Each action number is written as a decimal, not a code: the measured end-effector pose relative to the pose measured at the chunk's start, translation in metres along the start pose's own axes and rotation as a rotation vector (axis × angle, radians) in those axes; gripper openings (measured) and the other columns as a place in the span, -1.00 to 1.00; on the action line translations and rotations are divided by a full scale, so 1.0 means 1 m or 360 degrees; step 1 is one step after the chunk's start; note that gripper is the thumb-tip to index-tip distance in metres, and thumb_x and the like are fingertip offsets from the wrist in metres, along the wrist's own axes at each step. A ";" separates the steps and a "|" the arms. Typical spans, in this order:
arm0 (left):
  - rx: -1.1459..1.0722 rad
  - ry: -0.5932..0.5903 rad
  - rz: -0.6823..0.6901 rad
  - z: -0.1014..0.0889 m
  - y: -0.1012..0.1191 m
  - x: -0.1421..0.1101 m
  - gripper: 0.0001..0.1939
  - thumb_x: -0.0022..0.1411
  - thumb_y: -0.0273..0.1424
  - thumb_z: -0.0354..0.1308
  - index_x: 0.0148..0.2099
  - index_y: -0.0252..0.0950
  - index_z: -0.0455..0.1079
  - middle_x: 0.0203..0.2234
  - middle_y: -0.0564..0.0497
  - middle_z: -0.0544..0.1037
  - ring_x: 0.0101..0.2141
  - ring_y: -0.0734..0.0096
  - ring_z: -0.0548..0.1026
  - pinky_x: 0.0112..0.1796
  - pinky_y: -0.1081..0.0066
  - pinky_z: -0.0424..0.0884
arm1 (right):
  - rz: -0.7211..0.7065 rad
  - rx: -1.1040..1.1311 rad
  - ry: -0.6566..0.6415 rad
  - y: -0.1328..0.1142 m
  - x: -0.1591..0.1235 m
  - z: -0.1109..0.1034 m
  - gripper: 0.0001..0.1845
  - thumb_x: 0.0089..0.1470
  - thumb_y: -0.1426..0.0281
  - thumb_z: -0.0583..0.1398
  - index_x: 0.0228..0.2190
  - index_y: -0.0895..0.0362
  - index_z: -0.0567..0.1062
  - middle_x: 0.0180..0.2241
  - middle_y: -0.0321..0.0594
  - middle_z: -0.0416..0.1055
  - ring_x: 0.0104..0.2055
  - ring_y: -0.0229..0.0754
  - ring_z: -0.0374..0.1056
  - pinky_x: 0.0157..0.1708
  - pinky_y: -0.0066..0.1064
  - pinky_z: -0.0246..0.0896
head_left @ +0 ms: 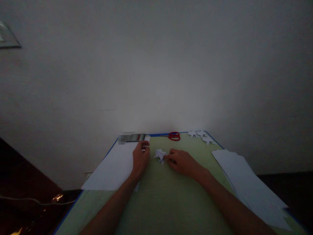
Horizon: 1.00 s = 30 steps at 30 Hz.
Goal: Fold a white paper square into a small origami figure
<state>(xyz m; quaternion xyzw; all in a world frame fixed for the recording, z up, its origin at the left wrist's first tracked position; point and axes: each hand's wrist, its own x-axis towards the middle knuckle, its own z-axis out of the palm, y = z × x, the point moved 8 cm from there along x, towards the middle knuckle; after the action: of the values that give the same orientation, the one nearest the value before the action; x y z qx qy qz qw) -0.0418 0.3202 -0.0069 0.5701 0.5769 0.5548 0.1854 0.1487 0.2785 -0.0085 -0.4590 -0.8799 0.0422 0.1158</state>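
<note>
Here, a green table [156, 202] with a blue edge is seen beneath both forearms, set against a pale wall [156, 65]. A stack of white sheets [251, 186] is spread to the right of the right hand, well apart from it. A single white sheet [112, 168] is laid under and to the left of the left hand [140, 159], which is rested flat on the sheet's right edge with fingers extended and nothing gripped. A dark phone-like object [135, 137] is placed just beyond the left hand. The right hand [182, 161] is partly curled, its fingertips [167, 157] touching the small folded paper figure [160, 154], which is located between the two hands; whether it is pinched cannot be told. Red scissors [174, 136] are positioned beyond the right hand, near the far edge. Several small folded paper pieces [201, 135] are grouped beyond and right of the right hand.
</note>
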 end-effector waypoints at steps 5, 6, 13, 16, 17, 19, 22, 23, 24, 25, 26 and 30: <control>-0.0018 0.0111 0.0005 -0.007 -0.001 0.002 -0.79 0.14 -0.50 0.09 -0.15 -0.29 0.44 -0.24 -0.10 0.63 -0.24 0.24 0.60 -0.20 0.27 0.52 | -0.0022 -0.0041 -0.0008 0.000 0.000 0.001 -0.73 0.29 0.38 0.14 -0.23 0.07 0.67 -0.20 -0.17 0.48 -0.26 -0.20 0.44 -0.30 -0.39 0.09; -0.0015 0.0119 -0.0002 -0.008 -0.002 0.002 -0.78 0.14 -0.51 0.09 -0.15 -0.29 0.44 -0.24 -0.10 0.64 -0.24 0.25 0.60 -0.21 0.27 0.52 | -0.0023 -0.0035 -0.0002 0.000 0.000 0.002 -0.73 0.28 0.39 0.14 -0.22 0.07 0.67 -0.20 -0.17 0.48 -0.26 -0.20 0.44 -0.30 -0.39 0.09; -0.0013 0.0063 -0.0023 -0.004 -0.004 0.002 -0.80 0.14 -0.52 0.10 -0.17 -0.28 0.44 -0.26 -0.09 0.64 -0.25 0.26 0.61 -0.22 0.30 0.52 | 0.0059 0.0033 0.0034 0.002 0.002 0.004 -0.59 0.29 0.42 0.09 0.09 0.02 0.54 -0.11 -0.14 0.50 -0.17 -0.13 0.47 -0.20 -0.36 0.18; -0.0036 0.0085 -0.0002 -0.004 -0.002 0.001 -0.80 0.14 -0.52 0.10 -0.16 -0.28 0.44 -0.27 -0.08 0.64 -0.25 0.26 0.61 -0.24 0.30 0.51 | 0.0069 0.0028 0.0066 -0.001 0.003 0.007 -0.35 0.29 0.44 0.05 0.37 -0.02 0.19 -0.02 -0.10 0.45 -0.13 -0.10 0.46 -0.18 -0.34 0.22; -0.0039 0.0102 0.0009 -0.004 -0.002 0.001 -0.80 0.14 -0.52 0.10 -0.16 -0.28 0.44 -0.28 -0.08 0.63 -0.26 0.26 0.61 -0.24 0.30 0.51 | 0.0064 0.0010 0.0059 -0.002 0.004 0.009 -0.32 0.29 0.45 0.04 0.39 -0.02 0.13 0.00 -0.09 0.43 -0.12 -0.10 0.46 -0.17 -0.34 0.23; -0.0041 0.0133 0.0023 -0.006 -0.001 0.001 -0.80 0.14 -0.52 0.10 -0.16 -0.28 0.44 -0.28 -0.08 0.63 -0.26 0.26 0.60 -0.24 0.30 0.51 | 0.0074 -0.0032 0.0039 -0.003 0.006 0.014 -0.33 0.30 0.43 0.03 0.39 -0.04 0.13 0.01 -0.07 0.41 -0.13 -0.09 0.46 -0.17 -0.33 0.23; -0.0040 0.0162 0.0022 -0.007 -0.002 0.001 -0.79 0.13 -0.54 0.10 -0.17 -0.29 0.44 -0.29 -0.08 0.63 -0.25 0.25 0.60 -0.22 0.29 0.50 | 0.0107 -0.0052 0.0023 -0.001 0.009 0.018 -0.41 0.32 0.38 0.03 0.34 -0.03 0.24 0.00 -0.07 0.41 -0.17 -0.09 0.46 -0.19 -0.33 0.23; -0.0042 0.0172 0.0018 -0.008 -0.002 0.001 -0.79 0.13 -0.54 0.10 -0.17 -0.29 0.44 -0.29 -0.08 0.63 -0.25 0.24 0.60 -0.21 0.28 0.50 | 0.0119 -0.0044 0.0021 0.000 0.009 0.018 -0.45 0.32 0.38 0.04 0.31 -0.02 0.30 -0.01 -0.07 0.41 -0.19 -0.10 0.46 -0.20 -0.34 0.22; -0.0042 0.0184 0.0011 -0.009 -0.003 0.002 -0.79 0.13 -0.55 0.09 -0.17 -0.29 0.44 -0.29 -0.08 0.63 -0.24 0.24 0.60 -0.20 0.28 0.50 | 0.0126 -0.0032 0.0017 0.001 0.009 0.018 -0.49 0.32 0.38 0.04 0.27 0.00 0.36 -0.03 -0.08 0.41 -0.20 -0.12 0.46 -0.21 -0.34 0.21; -0.0037 0.0201 0.0009 -0.010 -0.003 0.002 -0.78 0.13 -0.56 0.08 -0.17 -0.29 0.44 -0.29 -0.08 0.63 -0.24 0.24 0.60 -0.20 0.27 0.50 | 0.0132 -0.0019 0.0013 0.002 0.009 0.018 -0.53 0.32 0.38 0.04 0.21 0.01 0.41 -0.05 -0.09 0.41 -0.21 -0.13 0.45 -0.22 -0.35 0.21; -0.0030 0.0223 0.0011 -0.012 -0.004 0.003 -0.78 0.13 -0.56 0.08 -0.17 -0.28 0.44 -0.29 -0.07 0.63 -0.23 0.24 0.60 -0.19 0.27 0.49 | 0.0134 -0.0005 0.0007 0.004 0.009 0.018 -0.56 0.31 0.39 0.05 0.16 0.03 0.46 -0.06 -0.09 0.40 -0.21 -0.14 0.45 -0.22 -0.35 0.20; -0.0002 0.0341 0.0033 -0.022 -0.006 0.005 -0.76 0.13 -0.57 0.09 -0.16 -0.25 0.42 -0.25 -0.05 0.63 -0.21 0.24 0.59 -0.14 0.24 0.49 | 0.0143 0.0058 0.0001 0.007 0.008 0.019 -0.63 0.29 0.40 0.07 0.05 0.09 0.54 -0.05 -0.08 0.39 -0.17 -0.14 0.44 -0.16 -0.35 0.20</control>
<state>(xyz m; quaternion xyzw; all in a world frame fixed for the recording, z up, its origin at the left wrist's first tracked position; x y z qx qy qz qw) -0.0642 0.3168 -0.0026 0.5133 0.5872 0.6149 0.1172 0.1453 0.2902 -0.0272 -0.4958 -0.8575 0.0632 0.1225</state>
